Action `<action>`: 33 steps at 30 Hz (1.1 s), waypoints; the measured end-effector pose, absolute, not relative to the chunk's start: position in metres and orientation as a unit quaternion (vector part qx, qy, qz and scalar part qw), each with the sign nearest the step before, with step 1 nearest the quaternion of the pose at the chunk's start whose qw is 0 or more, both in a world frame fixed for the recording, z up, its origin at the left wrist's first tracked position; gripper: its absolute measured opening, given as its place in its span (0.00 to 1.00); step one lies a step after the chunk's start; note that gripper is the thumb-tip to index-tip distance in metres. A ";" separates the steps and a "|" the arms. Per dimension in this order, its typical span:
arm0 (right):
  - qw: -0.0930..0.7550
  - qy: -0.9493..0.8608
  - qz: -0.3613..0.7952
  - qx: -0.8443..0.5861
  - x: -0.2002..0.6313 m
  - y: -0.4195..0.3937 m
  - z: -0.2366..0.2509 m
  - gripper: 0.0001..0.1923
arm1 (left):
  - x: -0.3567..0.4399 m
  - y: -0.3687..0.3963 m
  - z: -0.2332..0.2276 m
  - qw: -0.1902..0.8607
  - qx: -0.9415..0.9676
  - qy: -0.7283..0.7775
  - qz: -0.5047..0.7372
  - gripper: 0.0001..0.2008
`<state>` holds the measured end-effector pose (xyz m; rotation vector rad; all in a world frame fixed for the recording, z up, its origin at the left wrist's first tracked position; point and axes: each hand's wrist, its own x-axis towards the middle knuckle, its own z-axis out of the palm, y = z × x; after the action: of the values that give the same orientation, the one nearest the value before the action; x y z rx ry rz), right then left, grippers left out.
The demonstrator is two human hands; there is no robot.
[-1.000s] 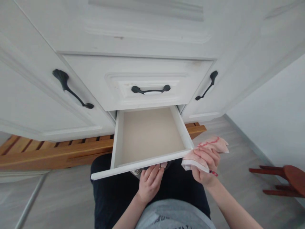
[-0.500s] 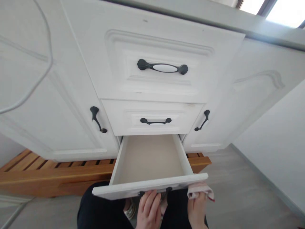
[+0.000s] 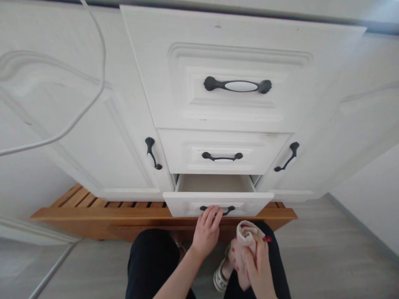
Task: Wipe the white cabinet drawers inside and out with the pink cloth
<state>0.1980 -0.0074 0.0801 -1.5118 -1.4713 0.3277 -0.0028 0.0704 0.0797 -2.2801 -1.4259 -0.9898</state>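
My left hand (image 3: 207, 228) reaches up to the dark handle (image 3: 230, 210) of the bottom drawer. Its fingers are extended, with the tips lying over the handle's left and middle parts. The white bottom drawer (image 3: 183, 206) is partly pulled out; only a narrow strip of its pale inside shows above the front. Lower right, my right hand (image 3: 257, 259) is closed around a bunched pale pink cloth (image 3: 246, 232) with red spots. The cloth is below the drawer front, over my right leg, apart from the cabinet.
Above are a closed middle drawer (image 3: 190, 151) and a larger closed drawer front (image 3: 237, 112). Cabinet doors with dark handles flank them. A white cable (image 3: 101, 62) hangs at upper left. A slatted wooden bench (image 3: 93, 216) runs under the cabinet, near my knees (image 3: 151, 257).
The bottom drawer has slid inward, my left hand moving with it. My right hand has left the drawer front's right corner with the cloth and come lower. The view has shifted left.
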 end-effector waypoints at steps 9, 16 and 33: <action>0.488 -0.506 0.102 -0.704 0.222 0.021 0.102 0.25 | -0.013 0.134 0.092 0.099 -0.817 -0.507 -0.257 0.35; 0.551 -0.509 -0.031 -0.661 0.219 0.117 0.158 0.33 | -0.013 0.142 0.098 0.046 -0.832 -0.507 -0.219 0.39; 0.352 -0.783 -0.200 -0.472 0.042 0.174 0.116 0.27 | -0.039 -0.020 -0.060 -0.514 -0.561 -0.648 0.012 0.48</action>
<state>0.0420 0.1742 0.1157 -1.2213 -2.0271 -0.5187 -0.0392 -0.0196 -0.0599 -2.7631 -3.1913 0.0600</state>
